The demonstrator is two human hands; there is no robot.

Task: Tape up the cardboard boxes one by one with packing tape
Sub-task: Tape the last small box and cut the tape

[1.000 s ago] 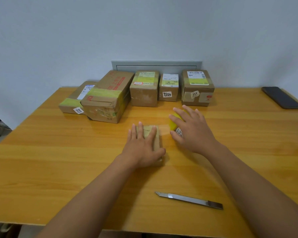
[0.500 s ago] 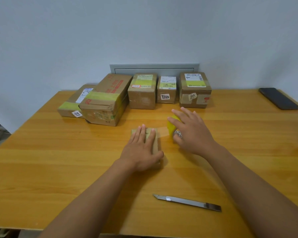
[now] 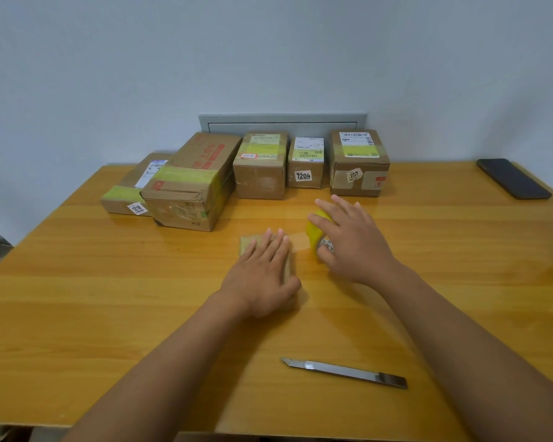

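A small flat cardboard box (image 3: 248,242) lies in the middle of the wooden table (image 3: 77,282). My left hand (image 3: 262,272) presses flat on top of it with straight fingers and covers most of it. Just right of the box, my right hand (image 3: 356,245) grips a yellow roll of packing tape (image 3: 315,229) that stands on the table. A faint strip of tape seems to run from the roll to the box.
A metal utility knife (image 3: 345,372) lies near the front edge. Several taped boxes line the back: a large one (image 3: 189,186), a flat one (image 3: 123,194) and three smaller ones (image 3: 260,169). A dark phone (image 3: 513,179) lies far right.
Nearly nothing differs. My left hand stays flat on the small box and my right hand keeps its grip on the roll; only the view shifted slightly.
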